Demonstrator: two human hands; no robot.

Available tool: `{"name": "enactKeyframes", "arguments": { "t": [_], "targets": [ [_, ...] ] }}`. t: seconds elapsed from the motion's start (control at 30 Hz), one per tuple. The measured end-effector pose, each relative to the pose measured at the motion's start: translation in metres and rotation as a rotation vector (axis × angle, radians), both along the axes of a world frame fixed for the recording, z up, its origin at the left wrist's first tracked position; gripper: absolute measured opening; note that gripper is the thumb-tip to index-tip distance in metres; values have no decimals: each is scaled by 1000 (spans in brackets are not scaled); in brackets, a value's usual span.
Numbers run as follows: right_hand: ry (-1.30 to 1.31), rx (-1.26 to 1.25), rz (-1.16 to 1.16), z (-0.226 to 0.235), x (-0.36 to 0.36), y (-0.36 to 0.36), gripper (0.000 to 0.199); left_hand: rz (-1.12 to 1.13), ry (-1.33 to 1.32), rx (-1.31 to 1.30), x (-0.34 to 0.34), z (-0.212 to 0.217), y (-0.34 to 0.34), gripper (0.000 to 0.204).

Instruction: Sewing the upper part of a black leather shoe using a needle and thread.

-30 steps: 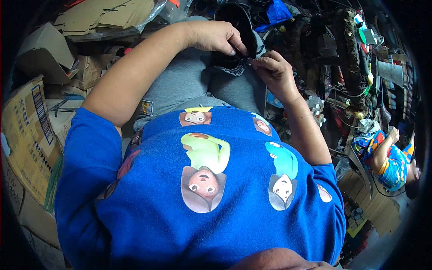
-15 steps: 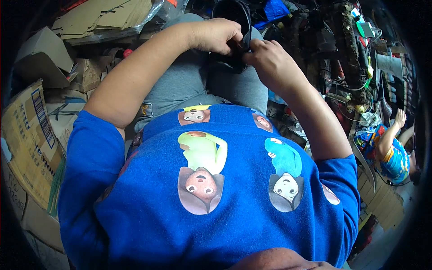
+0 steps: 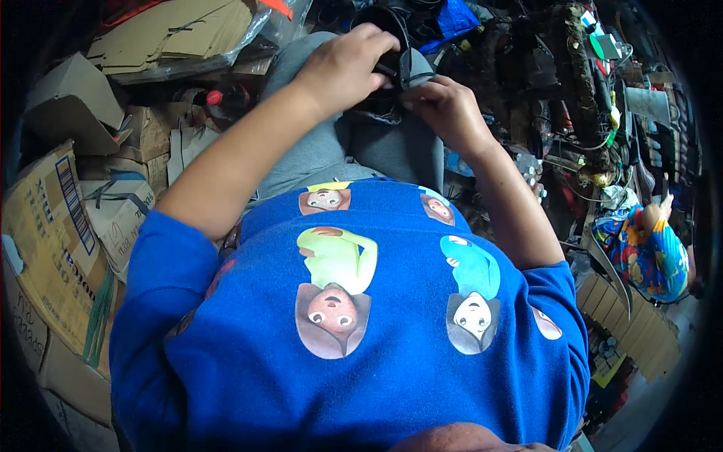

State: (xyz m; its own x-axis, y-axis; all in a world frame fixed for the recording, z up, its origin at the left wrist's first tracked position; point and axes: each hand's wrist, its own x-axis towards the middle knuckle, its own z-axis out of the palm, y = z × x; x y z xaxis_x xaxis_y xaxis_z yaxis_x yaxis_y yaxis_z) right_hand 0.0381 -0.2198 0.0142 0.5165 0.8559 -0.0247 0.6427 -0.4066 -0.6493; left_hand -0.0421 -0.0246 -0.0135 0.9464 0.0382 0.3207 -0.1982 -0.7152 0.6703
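Across the person's chest, nearest to the view, stretches a blue shirt (image 3: 407,301) printed with cartoon figures. Beyond its hem, grey trousers (image 3: 301,162) cover the lap, and over the thighs sits a black item (image 3: 404,60) with a rounded, open rim; it is too dark to tell its kind. The left hand (image 3: 350,66) curves over its left side, thumb and fingers bent and a little apart; the fingertips merge with the dark material, so I cannot tell whether they grip it. The right hand (image 3: 448,113) pinches the item's right edge between thumb and forefinger, its other fingers curled in.

Past the left forearm lies a dark bottle (image 3: 230,99) with a red cap. Cardboard boxes stand further left, among them a large printed carton (image 3: 56,241) and an open grey-brown box (image 3: 75,98). Beyond the knees are a tied stack of flat cardboard (image 3: 177,38) beside clear plastic, and a bright blue sheet (image 3: 452,26). Tangled dark clutter (image 3: 546,68) fills the right. Far right, another person (image 3: 651,252) in multicoloured clothing is near slatted wooden boards (image 3: 625,324).
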Motion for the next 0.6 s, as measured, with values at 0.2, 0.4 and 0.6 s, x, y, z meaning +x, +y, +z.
{"name": "enactKeyframes", "arguments": {
  "t": [0.2,0.4,0.6],
  "targets": [
    [840,2,-228,0,17,-36,19,-46,380,-101,-89,33,9,27],
    [1717,929,-110,7,34,-62,30,16,788,23,-93,60,62,23],
    [446,70,-368,-1,19,-45,26,110,104,-862,-39,56,17,35]
  ]
}}
